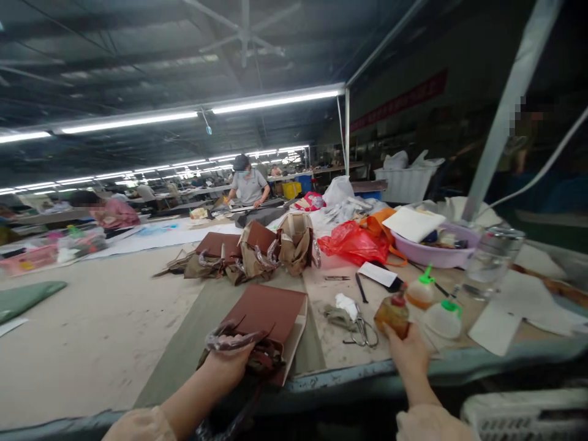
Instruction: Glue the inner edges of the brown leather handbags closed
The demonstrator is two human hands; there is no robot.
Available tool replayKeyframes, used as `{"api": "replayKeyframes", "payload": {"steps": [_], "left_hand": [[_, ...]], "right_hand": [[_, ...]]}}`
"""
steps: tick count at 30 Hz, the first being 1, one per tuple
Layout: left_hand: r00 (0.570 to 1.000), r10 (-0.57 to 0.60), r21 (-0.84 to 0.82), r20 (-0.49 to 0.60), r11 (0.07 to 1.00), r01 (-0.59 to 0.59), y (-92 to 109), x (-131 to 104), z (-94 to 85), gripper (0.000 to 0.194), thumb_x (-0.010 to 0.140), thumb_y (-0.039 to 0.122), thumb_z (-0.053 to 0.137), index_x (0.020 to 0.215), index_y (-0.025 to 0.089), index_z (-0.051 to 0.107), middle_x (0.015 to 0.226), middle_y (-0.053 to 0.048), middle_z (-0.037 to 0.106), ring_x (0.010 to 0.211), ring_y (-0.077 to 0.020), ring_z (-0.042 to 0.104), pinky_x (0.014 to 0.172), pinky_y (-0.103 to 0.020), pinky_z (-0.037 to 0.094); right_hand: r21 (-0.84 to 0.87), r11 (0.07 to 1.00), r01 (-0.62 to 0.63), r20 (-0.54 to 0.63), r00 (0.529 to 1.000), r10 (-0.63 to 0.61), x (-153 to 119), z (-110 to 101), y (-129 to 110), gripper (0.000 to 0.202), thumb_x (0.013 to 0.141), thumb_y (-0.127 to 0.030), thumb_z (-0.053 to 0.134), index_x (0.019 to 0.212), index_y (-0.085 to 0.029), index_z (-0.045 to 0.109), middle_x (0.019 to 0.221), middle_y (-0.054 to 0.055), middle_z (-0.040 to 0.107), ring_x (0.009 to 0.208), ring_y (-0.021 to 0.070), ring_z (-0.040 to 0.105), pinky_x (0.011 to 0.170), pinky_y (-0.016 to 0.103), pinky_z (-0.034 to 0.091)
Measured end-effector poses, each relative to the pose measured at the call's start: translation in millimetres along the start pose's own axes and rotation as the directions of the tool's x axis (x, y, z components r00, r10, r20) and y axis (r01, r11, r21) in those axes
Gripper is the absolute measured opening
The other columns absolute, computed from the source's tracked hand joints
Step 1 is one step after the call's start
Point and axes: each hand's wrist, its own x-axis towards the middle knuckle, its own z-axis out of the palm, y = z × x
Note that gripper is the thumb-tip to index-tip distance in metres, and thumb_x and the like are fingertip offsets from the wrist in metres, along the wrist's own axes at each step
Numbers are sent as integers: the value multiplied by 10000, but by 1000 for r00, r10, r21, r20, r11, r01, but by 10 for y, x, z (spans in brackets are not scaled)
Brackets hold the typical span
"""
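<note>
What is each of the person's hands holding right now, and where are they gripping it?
The left hand grips the brown bag at its plastic-wrapped handle end. The right hand holds a small amber bottle with a red cap around its lower body.

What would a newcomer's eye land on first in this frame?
Probably the brown leather bag lying at the table's near edge, with the left hand on its plastic-wrapped handles. Beside it, the right hand grips a small amber bottle, and a red plastic bag glows farther back.
</note>
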Motion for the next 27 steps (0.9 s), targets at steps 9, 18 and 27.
{"api": "replayKeyframes", "payload": {"steps": [9,18,27], "left_hand": [[998,-65,227,3,972,63,28,-112,71,588,755,37,399,1229,306,622,922,-86,704,759,-237,651,726,-374,491],[988,-134,193,74,974,118,116,-100,-39,537,770,42,381,1179,247,663,903,-120,688,771,-261,654,706,-387,461],[942,-287,125,175,955,268,430,-40,-393,397,859,198,409,1186,234,631,978,-148,652,879,-307,623,773,-452,417]], "right_hand": [[-211,968,137,5,990,-139,-117,-27,69,706,614,-515,625,1198,-140,500,957,152,637,936,345,608,809,460,447],[45,960,277,-19,961,-276,-812,-178,-330,545,752,-542,539,1108,-129,528,1042,153,615,991,278,584,906,429,450],[121,667,-735,960,257,109,-2886,561,-843,763,537,-632,792,1095,-152,592,886,102,695,804,220,671,703,319,504]]}}
